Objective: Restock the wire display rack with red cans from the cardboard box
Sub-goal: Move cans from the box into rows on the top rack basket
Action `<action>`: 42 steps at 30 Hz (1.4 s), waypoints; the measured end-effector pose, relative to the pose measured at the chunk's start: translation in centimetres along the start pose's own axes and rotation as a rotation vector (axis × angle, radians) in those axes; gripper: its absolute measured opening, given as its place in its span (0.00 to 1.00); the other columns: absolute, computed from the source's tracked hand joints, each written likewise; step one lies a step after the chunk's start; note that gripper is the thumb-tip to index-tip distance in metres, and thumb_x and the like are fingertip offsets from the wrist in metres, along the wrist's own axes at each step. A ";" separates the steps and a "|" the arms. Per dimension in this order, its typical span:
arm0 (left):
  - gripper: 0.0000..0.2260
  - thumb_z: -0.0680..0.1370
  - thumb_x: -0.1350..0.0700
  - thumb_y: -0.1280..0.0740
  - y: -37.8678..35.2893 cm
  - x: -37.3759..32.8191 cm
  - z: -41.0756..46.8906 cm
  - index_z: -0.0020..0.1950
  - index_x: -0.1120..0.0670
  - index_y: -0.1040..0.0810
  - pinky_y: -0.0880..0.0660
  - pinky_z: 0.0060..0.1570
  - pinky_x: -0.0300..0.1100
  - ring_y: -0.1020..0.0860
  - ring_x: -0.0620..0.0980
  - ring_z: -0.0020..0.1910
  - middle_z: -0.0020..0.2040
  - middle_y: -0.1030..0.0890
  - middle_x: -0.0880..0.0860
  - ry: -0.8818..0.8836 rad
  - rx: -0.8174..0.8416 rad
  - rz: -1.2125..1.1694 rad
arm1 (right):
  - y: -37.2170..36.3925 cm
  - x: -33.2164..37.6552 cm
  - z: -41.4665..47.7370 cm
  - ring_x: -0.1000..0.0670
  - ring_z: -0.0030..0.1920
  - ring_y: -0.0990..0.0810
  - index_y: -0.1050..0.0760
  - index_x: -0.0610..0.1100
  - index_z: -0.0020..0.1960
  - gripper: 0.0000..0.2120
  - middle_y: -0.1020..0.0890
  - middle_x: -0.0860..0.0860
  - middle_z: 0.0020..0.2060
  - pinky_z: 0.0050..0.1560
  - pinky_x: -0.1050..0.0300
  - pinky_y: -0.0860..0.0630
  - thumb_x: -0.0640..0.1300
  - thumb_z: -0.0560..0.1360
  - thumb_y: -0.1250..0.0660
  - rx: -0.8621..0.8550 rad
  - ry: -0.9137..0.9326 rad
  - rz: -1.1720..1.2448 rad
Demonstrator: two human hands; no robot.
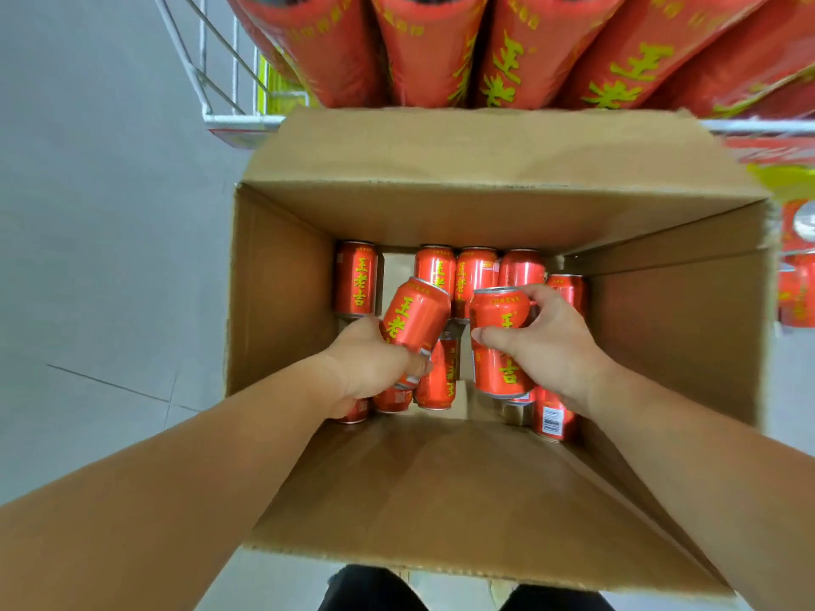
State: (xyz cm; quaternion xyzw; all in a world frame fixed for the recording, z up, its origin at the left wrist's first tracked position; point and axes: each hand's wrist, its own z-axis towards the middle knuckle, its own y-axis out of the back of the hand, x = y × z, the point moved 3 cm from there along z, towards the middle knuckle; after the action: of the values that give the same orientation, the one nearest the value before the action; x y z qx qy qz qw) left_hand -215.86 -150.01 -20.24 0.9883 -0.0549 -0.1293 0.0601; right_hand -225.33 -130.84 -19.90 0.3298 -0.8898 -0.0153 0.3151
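An open cardboard box (pixel 282 293) stands on the floor below me with several red cans with yellow lettering inside. My left hand (pixel 368 368) grips a tilted red can (pixel 414 321) by its lower end. My right hand (pixel 549 341) holds an upright red can (pixel 500 341), thumb across its front and fingers round its right side. Both cans are lifted above the others in the box. More cans (pixel 355 280) stand along the far wall of the box. The white wire display rack (pixel 220 99) rises just beyond the box, its shelf filled with red cans (pixel 432 55).
Grey tiled floor (pixel 97 258) lies to the left of the box. The box's far flap (pixel 485 143) leans against the rack's front edge. A lower rack shelf with more red cans (pixel 794 275) shows at the right edge. My dark trousers (pixel 370 588) are at the bottom.
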 end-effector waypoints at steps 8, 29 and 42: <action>0.35 0.62 0.48 0.18 0.4 -5.2 -12.3 0.65 0.51 0.28 0.18 0.53 0.58 0.15 0.53 0.52 0.54 0.17 0.55 -0.268 -0.090 -0.157 | 5.3 8.0 -9.4 0.53 0.47 0.18 0.30 0.52 0.63 0.24 0.19 0.51 0.50 0.44 0.56 0.22 0.47 0.72 0.24 -0.100 0.091 0.096; 0.22 0.70 0.56 0.21 9.5 -27.5 -58.4 0.59 0.52 0.27 0.20 0.37 0.48 0.18 0.48 0.35 0.44 0.16 0.58 -0.829 -0.248 -0.124 | 21.6 40.9 -46.7 0.50 0.52 0.19 0.38 0.50 0.71 0.33 0.20 0.50 0.56 0.50 0.54 0.21 0.50 0.72 0.25 -0.405 0.532 0.112; 0.25 0.68 0.46 0.21 10.7 -39.6 -83.4 0.61 0.55 0.22 0.16 0.49 0.51 0.14 0.52 0.45 0.48 0.14 0.56 -1.171 -0.251 -0.079 | 30.4 55.9 -66.2 0.50 0.54 0.20 0.35 0.47 0.70 0.30 0.20 0.51 0.54 0.60 0.52 0.25 0.46 0.72 0.25 -0.679 0.819 0.206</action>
State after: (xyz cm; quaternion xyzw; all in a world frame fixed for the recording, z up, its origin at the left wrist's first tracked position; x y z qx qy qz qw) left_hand -233.04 -146.96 71.02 0.7394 -0.0266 -0.6598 0.1312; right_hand -237.70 -128.45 71.09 0.0997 -0.6670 -0.1413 0.7247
